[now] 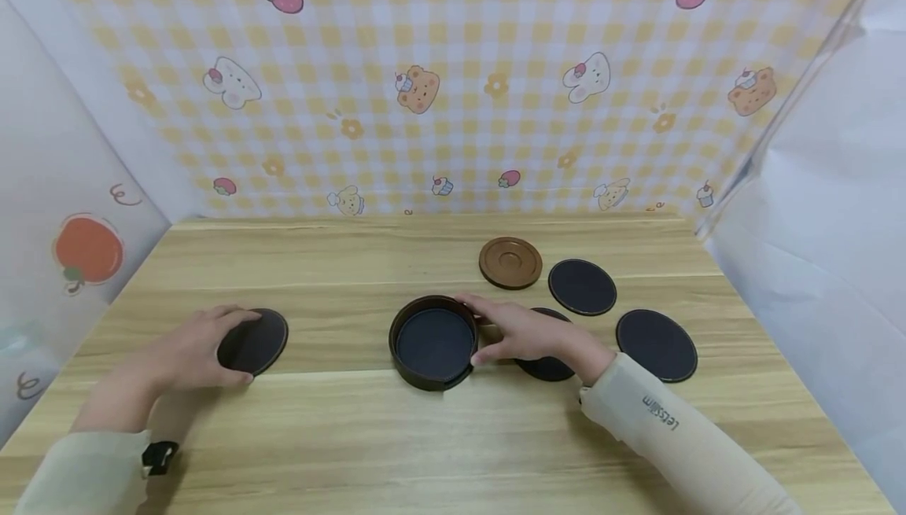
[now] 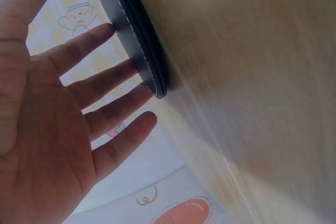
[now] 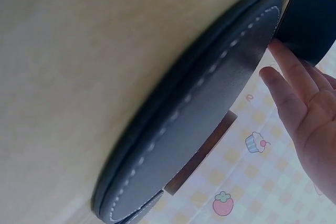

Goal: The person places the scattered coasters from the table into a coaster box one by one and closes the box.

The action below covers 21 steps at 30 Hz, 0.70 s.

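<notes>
On the left, my left hand (image 1: 194, 350) spans a round black coaster (image 1: 262, 342), thumb at its near edge and fingers at its far edge. In the left wrist view, fingertips (image 2: 107, 30) meet the coaster's stitched rim (image 2: 139, 51) close over the table. A round dark holder (image 1: 418, 377) with a notch in its front wall stands mid-table, a black coaster (image 1: 435, 342) lying inside. My right hand (image 1: 524, 334) touches the holder's right side with extended fingers and thumb. Beneath that hand lies another black coaster (image 1: 548, 369), partly hidden, its white stitching visible in the right wrist view.
Two more black coasters (image 1: 583, 287) (image 1: 657, 346) lie flat to the right. Behind the holder rests a brown round lid-like disc (image 1: 510, 263) with raised rings. A checked, patterned cloth (image 1: 453, 145) hangs along the back edge of the wooden table (image 1: 340, 436).
</notes>
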Available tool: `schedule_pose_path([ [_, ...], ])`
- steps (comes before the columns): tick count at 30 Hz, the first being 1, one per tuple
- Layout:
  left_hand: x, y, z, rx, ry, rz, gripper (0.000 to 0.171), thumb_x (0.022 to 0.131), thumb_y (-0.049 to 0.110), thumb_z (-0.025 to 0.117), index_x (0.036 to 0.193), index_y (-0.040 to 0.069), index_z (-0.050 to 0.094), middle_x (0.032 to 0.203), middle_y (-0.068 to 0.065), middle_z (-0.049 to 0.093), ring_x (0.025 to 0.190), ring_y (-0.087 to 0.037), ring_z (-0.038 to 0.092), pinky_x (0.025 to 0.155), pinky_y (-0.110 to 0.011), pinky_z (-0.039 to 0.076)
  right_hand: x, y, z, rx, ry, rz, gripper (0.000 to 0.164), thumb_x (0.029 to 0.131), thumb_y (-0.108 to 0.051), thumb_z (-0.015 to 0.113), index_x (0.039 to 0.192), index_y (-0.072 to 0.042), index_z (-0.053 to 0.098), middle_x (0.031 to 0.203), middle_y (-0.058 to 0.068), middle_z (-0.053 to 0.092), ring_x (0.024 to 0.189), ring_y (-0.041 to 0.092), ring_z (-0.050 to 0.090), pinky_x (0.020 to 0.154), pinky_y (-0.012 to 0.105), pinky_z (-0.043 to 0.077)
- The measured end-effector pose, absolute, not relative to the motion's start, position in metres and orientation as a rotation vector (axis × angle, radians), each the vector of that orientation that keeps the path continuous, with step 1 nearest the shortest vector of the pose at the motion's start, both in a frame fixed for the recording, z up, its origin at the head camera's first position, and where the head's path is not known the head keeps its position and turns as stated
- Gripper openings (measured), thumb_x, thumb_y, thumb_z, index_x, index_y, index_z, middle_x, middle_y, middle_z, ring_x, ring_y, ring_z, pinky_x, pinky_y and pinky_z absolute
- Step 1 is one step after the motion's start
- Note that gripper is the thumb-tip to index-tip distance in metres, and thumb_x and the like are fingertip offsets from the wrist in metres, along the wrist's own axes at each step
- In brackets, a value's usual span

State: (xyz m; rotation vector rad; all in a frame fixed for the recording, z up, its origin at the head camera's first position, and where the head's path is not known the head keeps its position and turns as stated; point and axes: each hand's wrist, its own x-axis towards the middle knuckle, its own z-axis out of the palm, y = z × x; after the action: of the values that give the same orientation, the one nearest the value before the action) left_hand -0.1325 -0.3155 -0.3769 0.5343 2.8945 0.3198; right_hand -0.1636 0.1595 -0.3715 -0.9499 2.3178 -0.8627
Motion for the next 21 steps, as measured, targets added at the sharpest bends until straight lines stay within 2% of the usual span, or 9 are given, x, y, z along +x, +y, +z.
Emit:
schedule_pose_path([
  [8,-0.129,-0.311,-0.375,0.490,2.876,0.321,0.093,0.065,0.051,0.087,0.136,0.002,0.053,0.137,-0.032,0.048,0.118,-0.054,0.049,0.085,-0.065,0.047,-0.163,0.160,-0.371,-0.944,2.322,-0.862,0.091,0.090,-0.031,0.074,0.159,-0.011,0.019,0.160,0.008,0.034,0.145,0.027,0.038,0.117,0.047,0.032],
  [21,-0.127,-0.298,-0.371,0.566,2.898,0.340,0.091,0.066,0.049,0.087,0.136,0.002,0.054,0.136,-0.029,0.050,0.118,-0.052,0.050,0.086,-0.063,0.047,-0.163,0.159,-0.370,-0.947,2.324,-0.857,0.091,0.089,-0.031,0.074,0.159,-0.012,0.020,0.160,0.009,0.036,0.145,0.027,0.038,0.117,0.047,0.032],
])
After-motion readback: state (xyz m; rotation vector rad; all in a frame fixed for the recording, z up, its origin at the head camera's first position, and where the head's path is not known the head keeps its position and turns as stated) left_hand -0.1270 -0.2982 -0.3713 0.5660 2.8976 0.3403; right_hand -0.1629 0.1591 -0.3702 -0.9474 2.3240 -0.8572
